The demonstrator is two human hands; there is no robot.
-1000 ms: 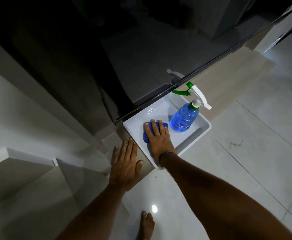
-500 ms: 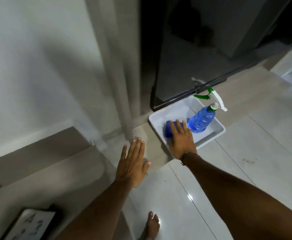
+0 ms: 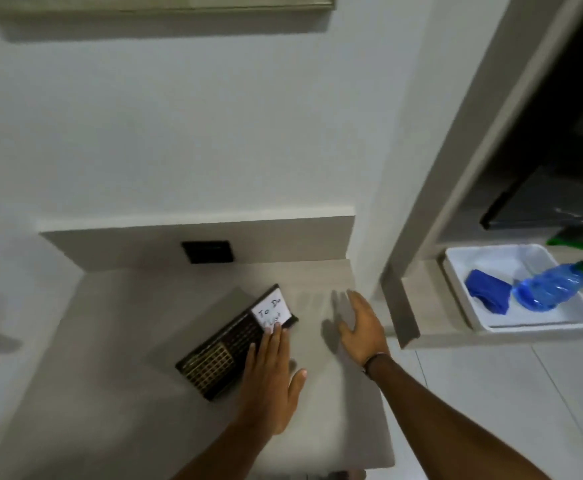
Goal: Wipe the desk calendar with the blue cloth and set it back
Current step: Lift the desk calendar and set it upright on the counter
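A black desk calendar (image 3: 221, 351) with a gold grid and a white "To Do" note stands tilted on the beige desk (image 3: 127, 341). My left hand (image 3: 269, 379) is flat and open, its fingertips over the calendar's right part near the note. To the right of the calendar my right hand (image 3: 362, 322) hovers over the desk, open and holding nothing. The blue cloth (image 3: 489, 295) lies crumpled in a white tray (image 3: 542, 323) on a low shelf at the right, apart from both hands.
A blue spray bottle (image 3: 553, 285) with a green and white trigger lies in the tray beside the cloth. A black wall socket (image 3: 207, 251) sits behind the calendar. A beige partition (image 3: 432, 216) separates desk and shelf. Tiled floor lies at the lower right.
The view has swung left from the tray to the desk. My right hand has let go of the blue cloth, which stays in the tray. My left hand has reached the calendar.
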